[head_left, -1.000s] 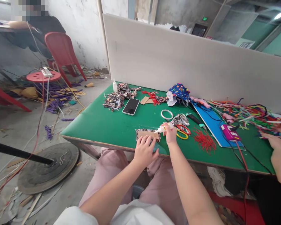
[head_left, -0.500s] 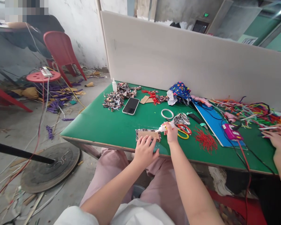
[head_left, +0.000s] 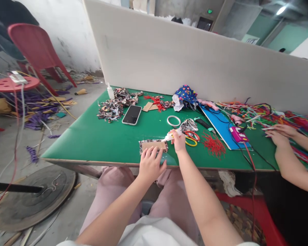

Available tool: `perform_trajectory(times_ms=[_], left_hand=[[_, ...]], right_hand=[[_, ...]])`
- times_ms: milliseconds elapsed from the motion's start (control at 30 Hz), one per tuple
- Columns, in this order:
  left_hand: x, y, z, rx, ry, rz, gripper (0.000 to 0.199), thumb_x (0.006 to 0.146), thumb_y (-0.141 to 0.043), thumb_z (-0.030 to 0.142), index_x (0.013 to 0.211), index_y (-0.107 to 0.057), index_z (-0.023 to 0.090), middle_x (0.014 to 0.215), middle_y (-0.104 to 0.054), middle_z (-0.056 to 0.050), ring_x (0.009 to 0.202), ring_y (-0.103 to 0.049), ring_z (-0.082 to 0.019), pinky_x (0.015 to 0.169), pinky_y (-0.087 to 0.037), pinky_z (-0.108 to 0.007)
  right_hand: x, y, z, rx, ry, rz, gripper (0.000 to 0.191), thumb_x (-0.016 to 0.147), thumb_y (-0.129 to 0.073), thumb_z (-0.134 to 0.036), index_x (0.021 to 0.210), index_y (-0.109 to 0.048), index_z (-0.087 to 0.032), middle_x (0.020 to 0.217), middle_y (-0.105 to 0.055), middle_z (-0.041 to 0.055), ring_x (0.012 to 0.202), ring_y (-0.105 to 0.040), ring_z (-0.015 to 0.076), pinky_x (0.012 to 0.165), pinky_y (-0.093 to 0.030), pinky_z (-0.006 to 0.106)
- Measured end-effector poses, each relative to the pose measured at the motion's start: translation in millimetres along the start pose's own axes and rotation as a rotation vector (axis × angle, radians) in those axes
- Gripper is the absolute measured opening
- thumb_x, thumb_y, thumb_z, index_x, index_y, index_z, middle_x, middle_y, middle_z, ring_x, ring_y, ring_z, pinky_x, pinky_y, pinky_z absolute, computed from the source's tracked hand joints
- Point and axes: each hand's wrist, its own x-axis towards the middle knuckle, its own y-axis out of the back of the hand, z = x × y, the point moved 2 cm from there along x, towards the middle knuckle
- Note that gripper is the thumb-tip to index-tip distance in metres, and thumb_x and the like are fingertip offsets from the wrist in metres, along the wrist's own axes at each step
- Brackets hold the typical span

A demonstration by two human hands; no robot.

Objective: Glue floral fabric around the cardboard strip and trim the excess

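A patterned fabric piece [head_left: 140, 147] with a brown cardboard strip [head_left: 154, 145] on it lies near the table's front edge. My left hand [head_left: 151, 163] rests on its lower edge, fingers spread. My right hand [head_left: 179, 140] is closed round a white glue bottle [head_left: 168, 136], whose tip points left at the upper right corner of the fabric piece. Just right of that hand are scissors [head_left: 192, 140] with red and yellow handles, a patterned fabric bundle [head_left: 189, 125] and a white ring [head_left: 174, 121].
On the green table [head_left: 87, 140] are a phone [head_left: 132, 114], fabric scraps [head_left: 110, 111], red threads [head_left: 213, 145], a cutter [head_left: 204, 125], a blue board [head_left: 220, 131] and a purple device [head_left: 238, 134]. Another person's hands [head_left: 281, 136] work at the right. A partition [head_left: 190, 61] stands behind.
The view has swung to the right, so the table and its things appear further left. My left hand still presses on the fabric piece, and my right hand still holds the bottle at its right end.
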Motion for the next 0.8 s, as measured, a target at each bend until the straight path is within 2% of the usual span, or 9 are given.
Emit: perform_trajectory(times_ms=[567,800], left_hand=[[1.6,0.3,1.1,0.013,-0.023,0.004,0.040,0.081,-0.047,0.036,0.115,-0.056,0.017,0.115,-0.057,-0.011,0.108,-0.048,-0.029,0.095,-0.032,-0.046],[1.7,0.4,0.7,0.009,-0.015,-0.011,0.041,0.081,-0.047,0.037,0.116,-0.055,0.017,0.116,-0.056,-0.011,0.109,-0.047,-0.029,0.095,-0.032,-0.045]], right_hand=[[-0.6,1.7,-2.2,-0.047,0.002,-0.015,0.038,0.070,-0.055,-0.054,0.065,-0.061,-0.017,0.046,-0.045,-0.0055,0.034,-0.033,0.0052,0.034,-0.026,0.021],[-5.2,4.0,-5.6,-0.090,-0.010,0.055,0.039,0.070,-0.055,-0.054,0.064,-0.057,-0.016,0.046,-0.046,-0.0056,0.036,-0.034,0.0055,0.035,-0.026,0.021]])
